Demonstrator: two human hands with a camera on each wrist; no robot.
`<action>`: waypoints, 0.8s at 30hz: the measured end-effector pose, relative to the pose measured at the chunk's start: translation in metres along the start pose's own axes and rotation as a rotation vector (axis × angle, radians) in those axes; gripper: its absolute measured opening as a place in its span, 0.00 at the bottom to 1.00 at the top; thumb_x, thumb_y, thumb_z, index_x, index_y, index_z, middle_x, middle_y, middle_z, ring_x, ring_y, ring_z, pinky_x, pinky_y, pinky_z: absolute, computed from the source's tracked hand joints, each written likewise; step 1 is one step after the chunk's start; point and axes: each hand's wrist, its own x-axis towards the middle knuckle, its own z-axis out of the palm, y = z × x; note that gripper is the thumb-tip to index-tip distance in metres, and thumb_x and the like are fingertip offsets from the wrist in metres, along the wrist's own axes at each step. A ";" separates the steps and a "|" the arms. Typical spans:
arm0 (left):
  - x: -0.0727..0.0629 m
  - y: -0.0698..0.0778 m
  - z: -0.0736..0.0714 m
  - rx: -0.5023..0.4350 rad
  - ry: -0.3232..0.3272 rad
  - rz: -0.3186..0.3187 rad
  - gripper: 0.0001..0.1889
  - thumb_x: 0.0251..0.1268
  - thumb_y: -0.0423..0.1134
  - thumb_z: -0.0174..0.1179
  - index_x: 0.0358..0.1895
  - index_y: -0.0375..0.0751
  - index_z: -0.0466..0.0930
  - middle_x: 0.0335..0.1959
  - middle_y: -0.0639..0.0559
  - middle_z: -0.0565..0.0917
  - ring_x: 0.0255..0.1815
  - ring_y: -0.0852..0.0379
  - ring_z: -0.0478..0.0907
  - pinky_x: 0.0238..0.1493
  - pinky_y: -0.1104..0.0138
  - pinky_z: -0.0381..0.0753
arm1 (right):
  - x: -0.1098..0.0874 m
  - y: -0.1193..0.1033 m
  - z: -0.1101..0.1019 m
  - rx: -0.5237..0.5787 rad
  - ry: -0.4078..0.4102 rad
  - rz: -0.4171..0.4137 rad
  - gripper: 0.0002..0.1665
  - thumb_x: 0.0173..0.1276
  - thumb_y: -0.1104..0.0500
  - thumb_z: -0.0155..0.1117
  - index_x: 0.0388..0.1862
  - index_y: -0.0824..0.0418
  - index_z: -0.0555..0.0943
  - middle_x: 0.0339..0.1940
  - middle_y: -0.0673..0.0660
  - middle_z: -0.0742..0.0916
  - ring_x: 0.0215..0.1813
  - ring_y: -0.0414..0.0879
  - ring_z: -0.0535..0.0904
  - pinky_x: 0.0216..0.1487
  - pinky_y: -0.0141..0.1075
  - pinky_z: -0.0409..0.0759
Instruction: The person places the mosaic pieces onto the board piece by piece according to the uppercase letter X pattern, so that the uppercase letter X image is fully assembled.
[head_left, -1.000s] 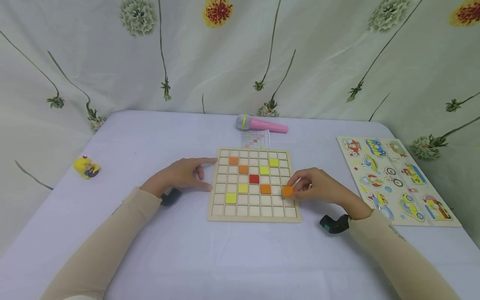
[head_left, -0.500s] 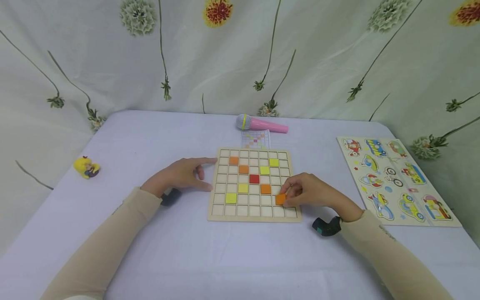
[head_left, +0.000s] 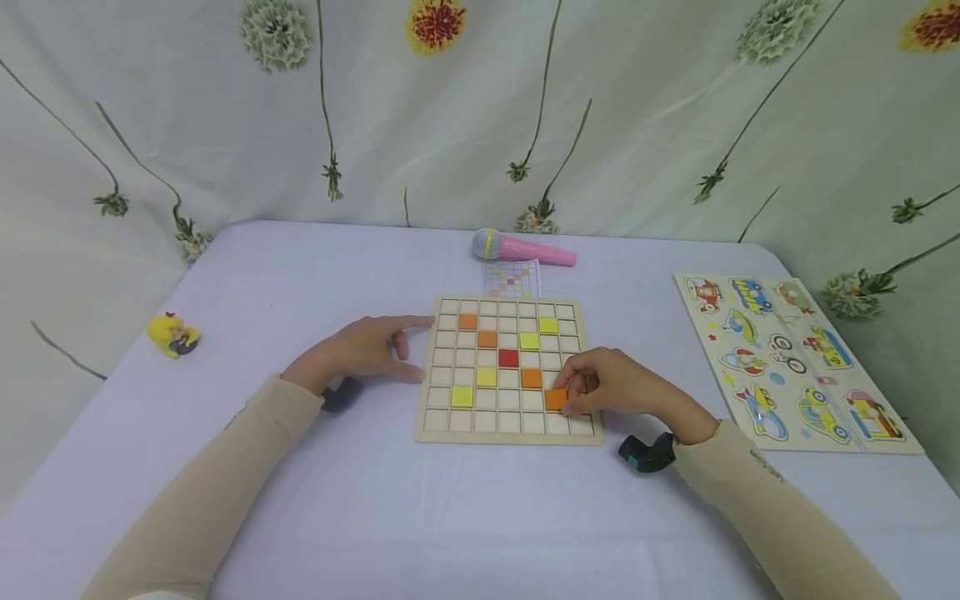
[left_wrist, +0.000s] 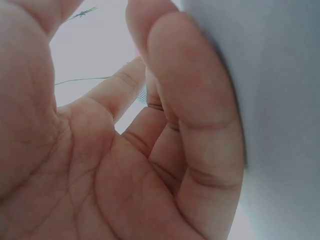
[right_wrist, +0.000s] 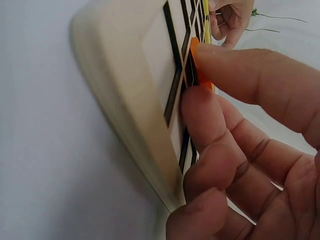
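Observation:
A square wooden grid board lies on the table, with a red tile at its centre. Orange tiles and yellow tiles sit in cells on diagonals crossing there. My right hand pinches an orange tile between thumb and fingers over a lower right cell. In the right wrist view the held orange tile stands tilted against the grid. My left hand touches the board's left edge with index finger and thumb; its other fingers are bent and hold nothing.
A small pattern card lies behind the board, with a pink toy microphone beyond it. A vehicle picture puzzle board is on the right. On the left sits a small yellow-haired figurine.
My right hand has moved left and slightly toward me, carrying the orange tile from the board's right edge to a lower right cell. The left hand has stayed put.

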 end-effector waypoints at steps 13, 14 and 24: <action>0.001 -0.004 0.001 -0.014 -0.008 -0.020 0.49 0.64 0.49 0.79 0.86 0.48 0.64 0.44 0.48 0.81 0.37 0.52 0.74 0.42 0.60 0.74 | -0.005 0.010 -0.007 0.038 0.083 -0.046 0.10 0.71 0.66 0.74 0.48 0.69 0.88 0.31 0.49 0.84 0.35 0.45 0.76 0.39 0.32 0.74; 0.002 -0.004 0.002 -0.015 -0.008 -0.020 0.49 0.64 0.49 0.79 0.86 0.48 0.64 0.44 0.48 0.81 0.38 0.52 0.75 0.43 0.60 0.74 | -0.006 0.011 -0.009 0.035 0.104 -0.046 0.09 0.71 0.66 0.73 0.48 0.69 0.88 0.31 0.49 0.84 0.36 0.45 0.76 0.39 0.32 0.74; -0.010 -0.007 0.022 -0.018 -0.018 -0.002 0.47 0.71 0.48 0.74 0.86 0.39 0.60 0.46 0.51 0.82 0.41 0.53 0.76 0.46 0.60 0.75 | -0.036 0.026 -0.016 -0.063 0.428 0.104 0.11 0.78 0.64 0.68 0.54 0.68 0.88 0.42 0.57 0.90 0.43 0.50 0.81 0.37 0.37 0.79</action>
